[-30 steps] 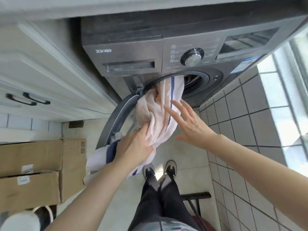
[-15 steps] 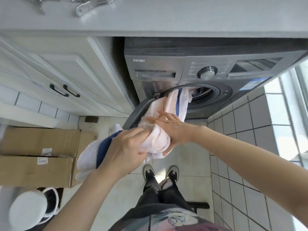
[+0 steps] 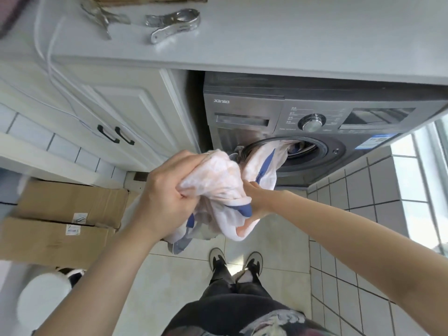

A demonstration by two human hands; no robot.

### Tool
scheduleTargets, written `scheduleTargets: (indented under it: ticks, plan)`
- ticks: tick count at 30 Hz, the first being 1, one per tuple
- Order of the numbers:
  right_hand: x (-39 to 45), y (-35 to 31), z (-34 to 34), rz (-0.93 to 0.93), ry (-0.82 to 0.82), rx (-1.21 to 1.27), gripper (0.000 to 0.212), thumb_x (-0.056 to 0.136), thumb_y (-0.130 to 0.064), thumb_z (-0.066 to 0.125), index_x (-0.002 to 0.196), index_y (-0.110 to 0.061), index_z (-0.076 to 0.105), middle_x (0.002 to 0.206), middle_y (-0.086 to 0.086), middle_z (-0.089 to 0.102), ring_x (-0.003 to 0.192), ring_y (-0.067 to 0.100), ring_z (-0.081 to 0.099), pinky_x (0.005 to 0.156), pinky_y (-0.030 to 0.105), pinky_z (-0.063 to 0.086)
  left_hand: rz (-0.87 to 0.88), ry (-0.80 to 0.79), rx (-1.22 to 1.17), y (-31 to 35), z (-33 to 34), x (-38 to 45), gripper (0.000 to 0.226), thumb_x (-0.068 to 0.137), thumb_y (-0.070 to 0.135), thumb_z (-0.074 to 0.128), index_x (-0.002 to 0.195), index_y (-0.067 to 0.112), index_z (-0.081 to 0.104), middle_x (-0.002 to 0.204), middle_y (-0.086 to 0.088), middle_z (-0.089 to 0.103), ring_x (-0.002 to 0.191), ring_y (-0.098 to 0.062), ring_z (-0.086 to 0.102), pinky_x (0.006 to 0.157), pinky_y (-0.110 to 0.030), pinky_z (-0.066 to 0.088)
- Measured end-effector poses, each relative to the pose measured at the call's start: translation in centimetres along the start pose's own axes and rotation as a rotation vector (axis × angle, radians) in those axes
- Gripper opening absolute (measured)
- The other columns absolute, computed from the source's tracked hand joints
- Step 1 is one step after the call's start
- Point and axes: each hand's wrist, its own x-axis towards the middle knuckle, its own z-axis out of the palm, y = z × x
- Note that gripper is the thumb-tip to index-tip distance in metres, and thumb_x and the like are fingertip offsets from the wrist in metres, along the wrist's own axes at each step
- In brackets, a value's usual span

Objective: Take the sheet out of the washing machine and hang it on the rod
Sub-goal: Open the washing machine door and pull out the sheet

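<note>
Pale pink-and-white cotton sheet with a blue stripe [image 3: 218, 187], bunched up thick, and it is only partly out: one tail runs back over the rubber rim into the drum of the dark grey front-loading washing machine [image 3: 315, 132] at the far right, while the near bulk sags toward the pale floor tiles [image 3: 266, 238]. Left hand [image 3: 167, 190], fingers curled tight round a big wad of cloth at the left of the bundle. Right hand [image 3: 254, 192] goes in from the right, mostly buried in the folds; it looks to be gripping the fabric near the blue edge, though the fingertips are hidden. This is soft, limp stuff with no stiffness at all, and by my reading it is probably damp from the wash, so heavier than it looks and inclined to cling and drag on the door seal. Not fragile, not slippery; the risk is trailing ends reaching the floor. Best hold, I judge, is hand over hand along the length, gathering it high, then finding the blue-striped hem to spread it. No rod in view. On the far grey countertop [image 3: 291, 32] lie metal clothes pegs [image 3: 174, 24]; brown cardboard boxes [image 3: 60, 214] sit at the left.
</note>
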Motion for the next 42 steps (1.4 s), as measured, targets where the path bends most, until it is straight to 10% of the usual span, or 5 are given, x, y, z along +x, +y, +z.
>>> scheduleTargets:
  ticks: [5,14,26,33,42]
  plan:
    - [-0.1,-1.7,0.3,0.078,-0.088,0.167,0.131,0.057,-0.075,0.073,0.153,-0.027,-0.002,0.156,0.002,0.010,0.143,0.035,0.010,0.115,0.050,0.021,-0.037,0.094,-0.020,-1.1,-1.4,0.9,0.046,0.066,-0.011,0.050,0.106,0.005,0.067,0.089,0.004,0.064,0.084,0.002,0.057,0.074,-0.008,0.042]
    - [-2.2,-0.8,0.1,0.142,0.146,0.399,0.036,0.083,-0.035,0.070,0.072,-0.027,0.036,0.070,-0.015,0.039,0.078,0.016,0.044,0.053,0.015,0.030,-0.316,0.255,-0.084,-4.7,-3.6,0.7,0.043,0.077,-0.015,0.062,0.099,0.021,0.062,0.080,0.034,0.064,0.074,0.013,0.058,0.065,-0.003,0.041]
    - [-2.4,2.7,-6.2,0.434,0.401,-0.356,0.029,0.093,-0.017,0.045,0.120,-0.009,0.037,0.111,0.014,0.062,0.096,0.034,0.065,0.061,0.030,0.040,-0.308,-0.563,0.352,-4.8,0.1,-0.2,0.106,0.078,0.003,0.060,0.145,0.059,-0.001,0.152,0.023,0.011,0.091,-0.026,0.063,0.068,-0.045,0.054]
    - [-4.0,0.5,-7.1,0.270,0.576,-0.094,0.031,0.079,-0.015,0.052,0.105,-0.014,0.034,0.096,0.011,0.058,0.084,0.035,0.059,0.075,0.051,0.051,-0.463,-0.910,0.573,-5.5,3.8,-0.1,0.039,0.086,0.036,0.056,0.124,0.032,0.049,0.132,0.004,0.049,0.102,-0.024,0.058,0.080,-0.041,0.052]
    - [-6.6,-6.4,-5.7,-0.047,0.811,0.090,0.038,0.077,-0.006,0.061,0.093,-0.009,0.027,0.066,0.001,0.049,0.059,0.023,0.040,0.047,0.018,0.020,-0.296,-0.373,0.384,-2.6,5.0,-0.3,0.117,0.060,0.058,0.079,0.148,0.044,0.003,0.156,0.011,0.019,0.108,-0.023,0.056,0.060,-0.039,0.055]
